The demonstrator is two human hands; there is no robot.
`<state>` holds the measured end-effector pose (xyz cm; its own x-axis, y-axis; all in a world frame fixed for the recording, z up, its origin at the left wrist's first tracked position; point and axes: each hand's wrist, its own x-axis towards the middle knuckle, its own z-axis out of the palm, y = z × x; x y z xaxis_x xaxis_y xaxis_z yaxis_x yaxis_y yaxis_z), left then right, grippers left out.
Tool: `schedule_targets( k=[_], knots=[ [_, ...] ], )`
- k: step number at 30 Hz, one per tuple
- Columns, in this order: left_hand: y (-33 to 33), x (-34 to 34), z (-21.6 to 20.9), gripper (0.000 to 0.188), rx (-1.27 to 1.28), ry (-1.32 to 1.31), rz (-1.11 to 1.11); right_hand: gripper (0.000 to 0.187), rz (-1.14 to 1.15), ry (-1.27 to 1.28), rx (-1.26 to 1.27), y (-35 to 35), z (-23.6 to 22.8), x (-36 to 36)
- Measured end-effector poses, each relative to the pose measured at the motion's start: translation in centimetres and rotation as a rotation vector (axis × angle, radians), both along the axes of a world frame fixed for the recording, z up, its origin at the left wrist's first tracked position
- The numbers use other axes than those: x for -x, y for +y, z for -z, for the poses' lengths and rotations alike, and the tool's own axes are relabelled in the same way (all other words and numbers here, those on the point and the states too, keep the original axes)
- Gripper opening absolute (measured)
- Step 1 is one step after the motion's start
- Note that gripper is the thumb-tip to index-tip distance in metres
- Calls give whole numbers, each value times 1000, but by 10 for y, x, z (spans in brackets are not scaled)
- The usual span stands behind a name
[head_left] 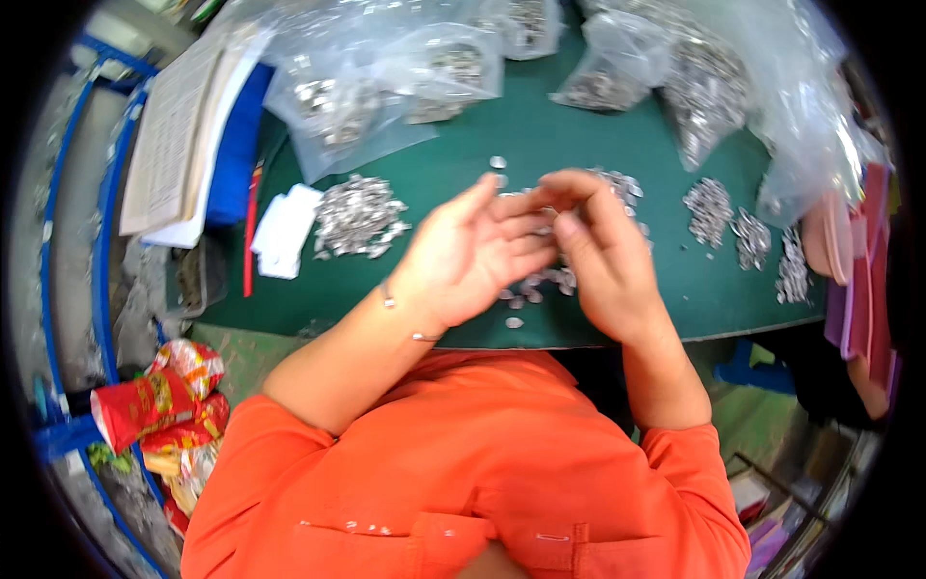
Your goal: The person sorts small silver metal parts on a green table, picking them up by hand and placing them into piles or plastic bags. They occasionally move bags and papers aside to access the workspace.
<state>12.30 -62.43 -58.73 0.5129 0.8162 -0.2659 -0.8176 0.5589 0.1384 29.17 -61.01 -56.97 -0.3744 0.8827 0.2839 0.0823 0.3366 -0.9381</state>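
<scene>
My left hand lies palm-up above the green table, fingers nearly straight. My right hand is beside it, its fingertips curled and pinching small silver metal pieces over the left fingers. Loose silver pieces are scattered on the table under both hands. A heap of the same pieces sits to the left of my left hand.
Clear plastic bags of metal parts line the table's far edge, a larger one at right. Small rows of pieces lie at right. White cards, a paper stack, red snack packets at left.
</scene>
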Motion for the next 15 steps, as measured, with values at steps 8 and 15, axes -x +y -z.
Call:
schedule_targets(
  k=[8, 15],
  knots=[
    [-22, 53, -17, 26, -225, 603, -303, 18, 150, 52, 137, 1, 4, -19],
    [-21, 114, 8, 25, -638, 1933, -687, 12, 337, -159, 28, -5, 28, -53]
  ],
)
